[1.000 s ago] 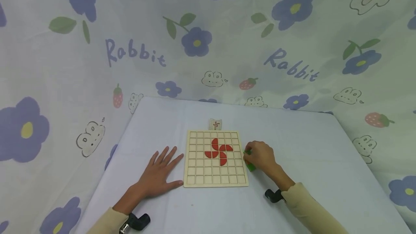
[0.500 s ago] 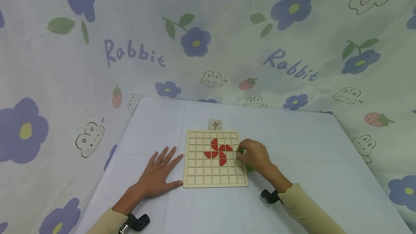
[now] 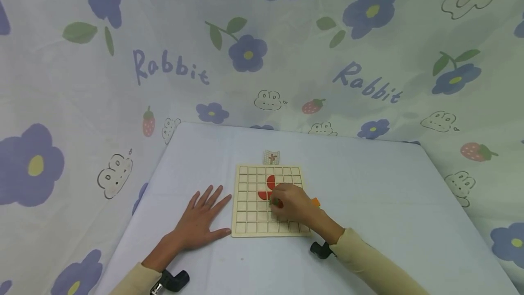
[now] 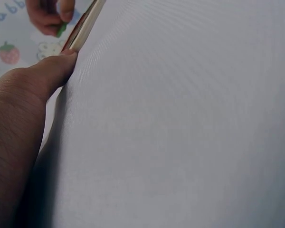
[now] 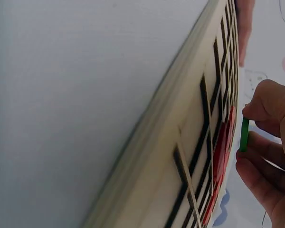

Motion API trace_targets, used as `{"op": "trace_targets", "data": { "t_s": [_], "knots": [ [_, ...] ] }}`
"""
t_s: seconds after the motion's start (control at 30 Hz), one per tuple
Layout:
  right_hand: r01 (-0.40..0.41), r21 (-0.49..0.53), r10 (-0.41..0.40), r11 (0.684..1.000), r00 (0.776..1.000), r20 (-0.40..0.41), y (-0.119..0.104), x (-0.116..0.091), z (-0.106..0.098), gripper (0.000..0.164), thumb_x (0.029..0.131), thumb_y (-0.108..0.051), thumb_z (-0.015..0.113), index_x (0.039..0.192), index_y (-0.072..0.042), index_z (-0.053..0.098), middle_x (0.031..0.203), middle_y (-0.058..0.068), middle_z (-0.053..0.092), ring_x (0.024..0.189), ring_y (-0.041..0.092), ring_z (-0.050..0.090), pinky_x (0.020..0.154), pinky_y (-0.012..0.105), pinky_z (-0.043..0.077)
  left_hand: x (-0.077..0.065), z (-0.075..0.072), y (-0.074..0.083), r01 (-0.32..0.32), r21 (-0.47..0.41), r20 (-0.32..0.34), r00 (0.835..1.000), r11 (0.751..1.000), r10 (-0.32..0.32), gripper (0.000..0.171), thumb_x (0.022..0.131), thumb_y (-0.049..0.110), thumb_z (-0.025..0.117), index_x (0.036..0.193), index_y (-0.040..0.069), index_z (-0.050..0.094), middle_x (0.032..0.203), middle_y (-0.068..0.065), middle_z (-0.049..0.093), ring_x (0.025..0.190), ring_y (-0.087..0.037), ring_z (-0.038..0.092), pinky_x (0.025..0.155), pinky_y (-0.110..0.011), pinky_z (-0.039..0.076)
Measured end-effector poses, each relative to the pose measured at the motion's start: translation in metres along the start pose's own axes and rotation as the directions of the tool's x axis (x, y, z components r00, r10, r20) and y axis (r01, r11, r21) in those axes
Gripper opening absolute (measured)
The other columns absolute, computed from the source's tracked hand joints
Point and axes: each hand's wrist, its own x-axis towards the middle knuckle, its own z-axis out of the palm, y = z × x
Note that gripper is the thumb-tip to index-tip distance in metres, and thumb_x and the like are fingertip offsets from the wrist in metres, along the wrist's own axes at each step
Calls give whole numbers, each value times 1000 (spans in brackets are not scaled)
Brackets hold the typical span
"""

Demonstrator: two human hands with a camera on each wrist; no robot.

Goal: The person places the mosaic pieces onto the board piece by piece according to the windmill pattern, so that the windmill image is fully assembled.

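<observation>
A wooden grid board lies on the white table, with red quarter-round pieces set in its middle squares. Over those pieces my right hand pinches a small green piece between thumb and fingers, hiding part of the red pattern in the head view. The right wrist view shows the green piece held edge-on, slightly apart from the board. My left hand rests on the table with fingers spread. Its thumb touches the board's left edge.
Behind the board lies a small card printed with a grid and a red pinwheel. An orange piece shows at the board's right edge, partly behind my right forearm. A patterned cloth hangs behind the table.
My right hand has picked up a green piece beside the board's right edge and carried it left over the red pieces. An orange piece has come into view there. My left hand stays put.
</observation>
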Motion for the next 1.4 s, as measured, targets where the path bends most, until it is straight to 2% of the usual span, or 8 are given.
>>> {"op": "trace_targets", "data": {
  "t_s": [0.3, 0.43, 0.67, 0.87, 1.07, 1.27, 1.4],
  "knots": [
    [38, -54, -33, 998, 996, 83, -4, -1, 4, 12, 76, -7, 75, 78, -19, 71, 77, -12, 56, 74, 6, 46, 60, 17, 39, 0, 0, 1, -2, -4, -3, 1000, 1000, 2, 90, 84, 79, 44, 155, 24, 35, 162, -8, 20, 148, -34, 11, 113, -60, 11],
    [46, -29, -42, 999, 990, 135, -6, 0, -1, 17, 76, -2, 73, 79, -18, 73, 75, -12, 54, 71, 5, 43, 58, 15, 36, -1, 2, 0, -9, 4, -18, 1000, 1000, 9, 90, 84, 79, 45, 154, 23, 35, 162, -8, 21, 147, -35, 13, 113, -60, 12],
    [22, 25, -27, 999, 981, 190, -9, 6, -6, 12, 80, -3, 78, 81, -15, 77, 75, -9, 64, 66, 1, 50, 61, 12, 43, -2, 2, -1, -18, -8, -54, 998, 1000, 17, 90, 84, 77, 50, 153, 21, 39, 160, -10, 25, 146, -37, 17, 111, -61, 15],
    [11, 34, -17, 999, 983, 182, -12, 5, -5, 12, 81, -2, 78, 83, -13, 78, 79, -6, 68, 71, 2, 58, 66, 13, 48, -2, 1, -2, -8, -4, -37, 999, 1000, 8, 90, 84, 79, 47, 154, 23, 36, 161, -8, 22, 147, -35, 15, 112, -61, 12],
    [-7, 34, 1, 999, 987, 158, -13, 5, -4, 15, 79, 3, 78, 82, -12, 76, 77, -7, 68, 67, 2, 53, 64, 14, 46, -1, 2, -4, -3, 0, -26, 1000, 1000, 3, 90, 84, 79, 46, 154, 24, 35, 162, -7, 21, 147, -35, 13, 113, -60, 12],
    [-98, 75, 87, 992, 986, 140, -15, 3, -3, 12, 82, 0, 76, 85, -12, 76, 80, -7, 70, 70, 2, 57, 66, 17, 50, -1, 1, -2, -12, -14, -59, 998, 1000, 11, 90, 83, 78, 50, 153, 22, 39, 161, -9, 25, 146, -36, 18, 111, -62, 14],
    [-122, 137, 103, 983, 985, 138, -13, -8, -5, 12, 83, -2, 77, 87, -13, 75, 86, -7, 69, 73, 4, 57, 66, 16, 49, -2, 2, -1, -8, -27, -38, 999, 1000, 7, 90, 83, 78, 49, 154, 23, 37, 161, -7, 23, 147, -35, 16, 112, -61, 13]
  ]
}}
